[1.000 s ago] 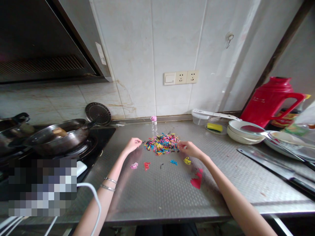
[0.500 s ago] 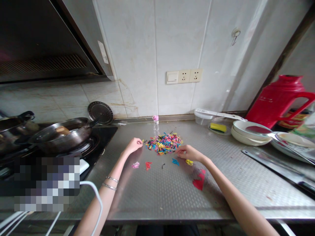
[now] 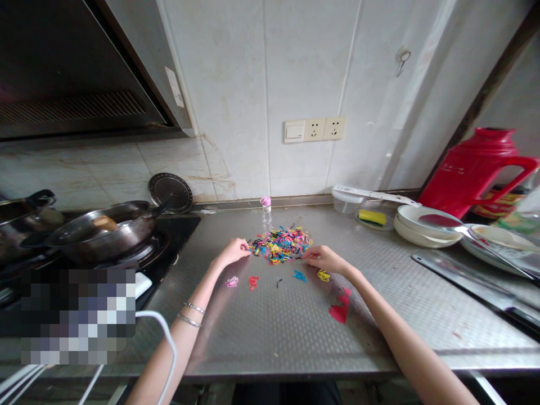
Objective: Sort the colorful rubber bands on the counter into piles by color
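Observation:
A heap of small multicoloured rubber bands [image 3: 280, 246] lies on the metal counter. My left hand [image 3: 234, 251] is at the heap's left edge, thumb and fingers pinched together; whatever is between them is too small to make out. At the right edge my right hand [image 3: 324, 259] has its fingers curled in a pinch, and their contents are hidden. In front of the heap lie sorted bands: a pink bunch [image 3: 232, 282], a red bunch [image 3: 253, 282], a black band [image 3: 279, 283], a blue bunch [image 3: 300, 275] and a yellow bunch [image 3: 323, 275].
Red scraps [image 3: 340, 307] lie near my right forearm. A small pink-topped bottle [image 3: 265, 205] stands by the wall. To the right are a cleaver [image 3: 459, 284], stacked bowls [image 3: 428, 233] and a red thermos [image 3: 476, 169]. A pan [image 3: 105, 230] sits on the stove; a white cable [image 3: 166, 332] crosses my left forearm.
My left hand has moved slightly right, to the heap's edge, and a yellow band seen at its fingertips no longer shows there. My right hand stays nearly in place.

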Tool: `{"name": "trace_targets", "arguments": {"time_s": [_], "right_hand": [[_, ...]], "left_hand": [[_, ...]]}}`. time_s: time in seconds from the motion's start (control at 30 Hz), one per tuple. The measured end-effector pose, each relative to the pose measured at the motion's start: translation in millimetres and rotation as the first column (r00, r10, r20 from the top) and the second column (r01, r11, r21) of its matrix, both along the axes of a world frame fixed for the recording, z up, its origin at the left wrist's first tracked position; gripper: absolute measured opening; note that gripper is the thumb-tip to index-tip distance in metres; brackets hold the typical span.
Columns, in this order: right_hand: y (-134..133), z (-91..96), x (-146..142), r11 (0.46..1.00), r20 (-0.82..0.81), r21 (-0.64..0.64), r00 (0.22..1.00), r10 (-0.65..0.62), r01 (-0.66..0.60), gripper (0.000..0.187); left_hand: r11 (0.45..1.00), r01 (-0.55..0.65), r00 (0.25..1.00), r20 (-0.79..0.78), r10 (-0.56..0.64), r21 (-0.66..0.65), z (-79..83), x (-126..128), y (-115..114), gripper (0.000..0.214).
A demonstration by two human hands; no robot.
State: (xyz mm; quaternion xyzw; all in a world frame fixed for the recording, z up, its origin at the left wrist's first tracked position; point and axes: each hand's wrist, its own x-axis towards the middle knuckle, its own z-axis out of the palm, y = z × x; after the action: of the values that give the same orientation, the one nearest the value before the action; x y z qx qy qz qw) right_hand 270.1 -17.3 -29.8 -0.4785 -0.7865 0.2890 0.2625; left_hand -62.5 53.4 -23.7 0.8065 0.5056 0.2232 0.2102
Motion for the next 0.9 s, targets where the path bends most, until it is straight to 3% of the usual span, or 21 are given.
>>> {"name": "trace_targets", "arguments": {"time_s": [0.67, 0.8, 0.9], "right_hand": [[5, -1.0, 15, 0.995, -0.004, 0.026, 0.995, -0.1, 0.1, 0.026], [6, -1.7, 18, 0.992, -0.001, 0.046, 0.993, -0.12, 0.12, 0.026], [6, -0.8, 19, 0.986, 0.01, 0.085, 0.989, -0.144, 0.143, 0.027]], "left_hand": [[0.999, 0.026, 1.0, 0.014, -0.027, 0.022, -5.0, 5, 0, 0.016], [0.999, 0.02, 0.999, 0.036, -0.022, 0.051, 2.7, 7, -2, 0.015], [0.997, 0.048, 0.995, 0.089, -0.053, 0.06, 13.4, 21, -12, 0.017]]}}
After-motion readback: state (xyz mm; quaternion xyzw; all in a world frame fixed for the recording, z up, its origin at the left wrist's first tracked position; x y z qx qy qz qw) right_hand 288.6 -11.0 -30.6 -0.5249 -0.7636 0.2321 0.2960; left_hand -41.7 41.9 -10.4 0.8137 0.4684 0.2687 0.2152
